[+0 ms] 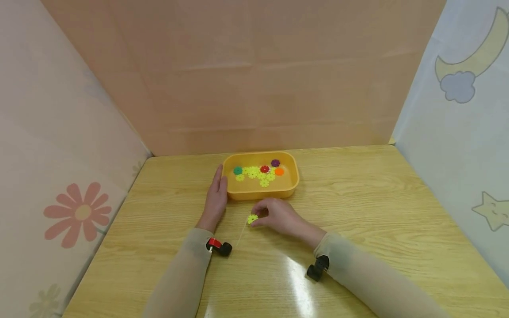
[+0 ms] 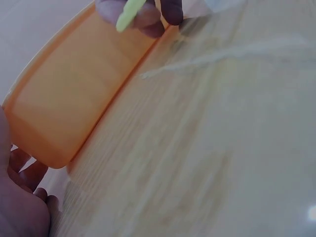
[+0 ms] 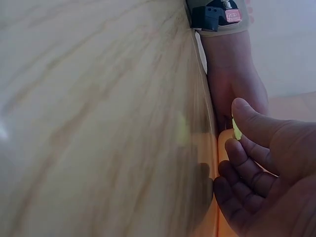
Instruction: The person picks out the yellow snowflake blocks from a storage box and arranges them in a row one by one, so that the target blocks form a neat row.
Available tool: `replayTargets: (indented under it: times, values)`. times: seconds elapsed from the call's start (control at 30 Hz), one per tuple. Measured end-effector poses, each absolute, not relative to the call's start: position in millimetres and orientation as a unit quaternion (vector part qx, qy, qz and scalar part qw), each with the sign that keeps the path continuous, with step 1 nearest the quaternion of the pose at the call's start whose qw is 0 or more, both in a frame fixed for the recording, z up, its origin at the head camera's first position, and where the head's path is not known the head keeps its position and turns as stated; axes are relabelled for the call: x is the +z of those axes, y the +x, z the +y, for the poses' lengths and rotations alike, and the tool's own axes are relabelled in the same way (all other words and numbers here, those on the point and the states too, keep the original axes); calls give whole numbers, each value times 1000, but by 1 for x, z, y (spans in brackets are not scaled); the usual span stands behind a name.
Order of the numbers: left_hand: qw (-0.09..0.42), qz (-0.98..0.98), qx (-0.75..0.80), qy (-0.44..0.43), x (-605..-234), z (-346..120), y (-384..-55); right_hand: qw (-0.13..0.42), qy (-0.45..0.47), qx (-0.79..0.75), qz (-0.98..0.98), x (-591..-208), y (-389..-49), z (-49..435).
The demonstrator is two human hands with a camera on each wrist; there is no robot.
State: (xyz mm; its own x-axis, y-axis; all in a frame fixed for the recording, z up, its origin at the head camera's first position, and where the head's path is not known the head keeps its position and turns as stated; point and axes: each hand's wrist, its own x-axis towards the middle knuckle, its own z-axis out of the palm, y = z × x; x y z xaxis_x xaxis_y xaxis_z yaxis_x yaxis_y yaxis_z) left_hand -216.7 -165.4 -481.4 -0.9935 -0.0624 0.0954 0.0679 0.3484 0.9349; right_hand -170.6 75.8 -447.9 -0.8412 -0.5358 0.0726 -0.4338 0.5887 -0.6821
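In the head view my right hand point(image 1: 280, 216) pinches a yellow flower-shaped plastic disc point(image 1: 252, 218) between thumb and fingers, in front of an orange-yellow bin point(image 1: 260, 194). The disc point(image 3: 236, 129) shows edge-on at the fingertips in the right wrist view. A thin pale line, perhaps a string point(image 1: 241, 234), runs from near the disc toward the left wrist. My left hand point(image 1: 216, 201) lies along the bin's left side with its fingers extended. Inside the bin are several yellow discs point(image 1: 264, 182), plus a green disc point(image 1: 237, 170), a red one, a purple one and an orange one.
The bin stands on a wood-grain table point(image 1: 350, 198) near its back edge. A plain peach panel point(image 1: 254, 88) rises behind it. Printed panels flank the table, with a pink flower point(image 1: 81, 213) on the left and a moon point(image 1: 475, 53) on the right.
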Motion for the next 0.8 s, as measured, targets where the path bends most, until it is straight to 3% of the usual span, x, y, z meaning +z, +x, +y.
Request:
replayTargets:
  times: [0.3, 0.53, 0.8]
  values:
    - [50, -820, -570, 3, -482, -166, -217, 21, -347, -362, 865, -490, -193, 68]
    - [46, -820, -570, 5, -480, -165, -216, 18, -338, -364, 868, -512, -207, 64]
    - [51, -821, -568, 5, -480, -165, -216, 15, -341, -349, 873, -505, -202, 60]
